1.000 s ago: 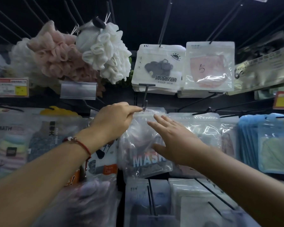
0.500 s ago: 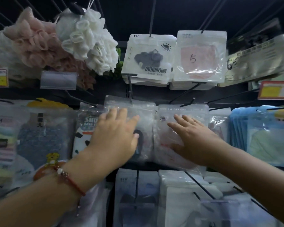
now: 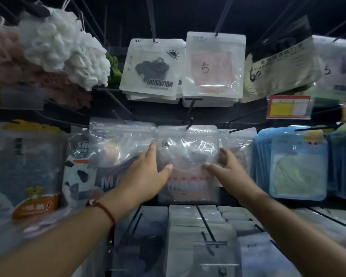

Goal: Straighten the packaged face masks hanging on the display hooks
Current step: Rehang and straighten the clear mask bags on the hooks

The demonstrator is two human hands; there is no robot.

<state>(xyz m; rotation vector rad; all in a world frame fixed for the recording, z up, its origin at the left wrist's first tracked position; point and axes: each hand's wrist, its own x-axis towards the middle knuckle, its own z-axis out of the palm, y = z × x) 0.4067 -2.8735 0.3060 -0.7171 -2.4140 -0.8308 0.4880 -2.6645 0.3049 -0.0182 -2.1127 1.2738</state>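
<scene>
A clear mask pack (image 3: 188, 148) with "MASK" lettering hangs on a black hook (image 3: 189, 120) in the middle row. My left hand (image 3: 146, 174) lies at its left edge with straight fingers pointing up and the thumb resting on the pack's front. At the right edge, my right hand (image 3: 226, 168) holds the pack, fingers bent round the edge and thumb on the front. A second clear mask pack (image 3: 120, 142) hangs just to the left, partly behind my left hand. Above hang a white pack with a black mask (image 3: 152, 66) and a pink mask pack (image 3: 214, 64).
Bath puffs (image 3: 64, 47) in white and pink hang at the upper left. Blue mask packs (image 3: 296, 164) hang to the right, under red and yellow price tags (image 3: 288, 106). White packs on long black hooks (image 3: 200, 226) fill the row below. Bath items (image 3: 28, 166) hang at the left.
Both hands have left the fronts of two neighbouring packs and now sit at the two side edges of one clear pack. The view has shifted a little to the right.
</scene>
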